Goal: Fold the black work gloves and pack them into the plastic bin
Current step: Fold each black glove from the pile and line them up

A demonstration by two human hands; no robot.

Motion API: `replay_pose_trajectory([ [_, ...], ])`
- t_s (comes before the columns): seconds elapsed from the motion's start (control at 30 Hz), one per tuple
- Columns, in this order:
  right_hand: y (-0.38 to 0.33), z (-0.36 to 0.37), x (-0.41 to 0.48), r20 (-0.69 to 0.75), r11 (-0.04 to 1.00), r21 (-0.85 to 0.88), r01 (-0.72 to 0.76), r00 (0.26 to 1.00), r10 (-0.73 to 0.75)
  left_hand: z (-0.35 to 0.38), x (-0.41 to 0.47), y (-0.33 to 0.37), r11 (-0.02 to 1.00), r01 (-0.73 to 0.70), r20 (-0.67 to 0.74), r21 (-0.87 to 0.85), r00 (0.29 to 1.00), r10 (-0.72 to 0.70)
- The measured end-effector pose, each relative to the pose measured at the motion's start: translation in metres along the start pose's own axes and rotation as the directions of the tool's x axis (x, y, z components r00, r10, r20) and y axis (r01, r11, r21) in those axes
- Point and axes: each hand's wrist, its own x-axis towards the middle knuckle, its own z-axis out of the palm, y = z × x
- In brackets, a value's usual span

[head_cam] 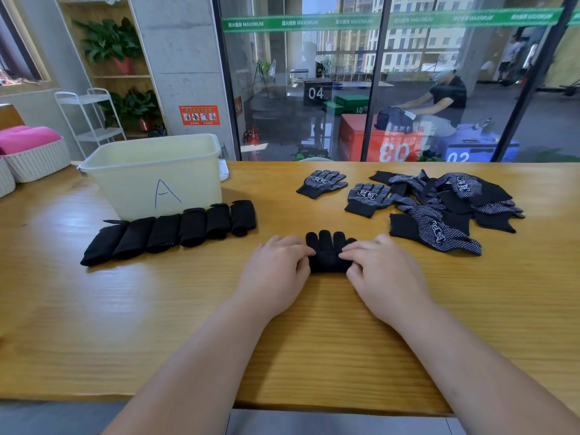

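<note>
A black work glove (328,251) lies on the wooden table (157,309), its fingers pointing away from me and its cuff end rolled up. My left hand (276,271) pinches the roll's left end and my right hand (383,271) pinches its right end. A row of several folded black gloves (169,232) lies in front of the cream plastic bin (157,174) marked "A" at the left. At the right sits a loose pile of dotted black gloves (445,202), with two single gloves (323,183) (367,197) laid flat beside it.
White woven baskets (34,161) with a pink cushion stand at the table's far left. A glass wall (376,76) runs behind the table's back edge. A person sits beyond the glass. The table's front edge is close to me.
</note>
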Motion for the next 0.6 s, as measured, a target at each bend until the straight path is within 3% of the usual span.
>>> replay_pose_trajectory([
  [0.17, 0.001, -0.006, -0.002, 0.094, 0.999, 0.034, -0.004, 0.996, 0.001, -0.005, -0.005, 0.000, 0.999, -0.021, 0.110, 0.030, 0.994, 0.018],
  [0.33, 0.011, -0.006, -0.004, 0.151, 0.981, 0.190, -0.039, 0.989, 0.010, -0.010, -0.006, -0.002, 0.994, 0.056, 0.072, -0.095, 0.996, -0.049],
  [0.43, 0.019, -0.005, -0.003, 0.173, 0.916, 0.368, -0.159, 0.980, 0.100, -0.014, -0.007, 0.000, 0.964, 0.151, 0.075, -0.218, 0.988, -0.138],
  [0.6, 0.020, -0.004, -0.002, 0.176, 0.787, 0.570, -0.237, 0.971, 0.165, -0.017, -0.008, -0.001, 0.879, 0.245, 0.100, -0.409, 0.970, -0.224],
])
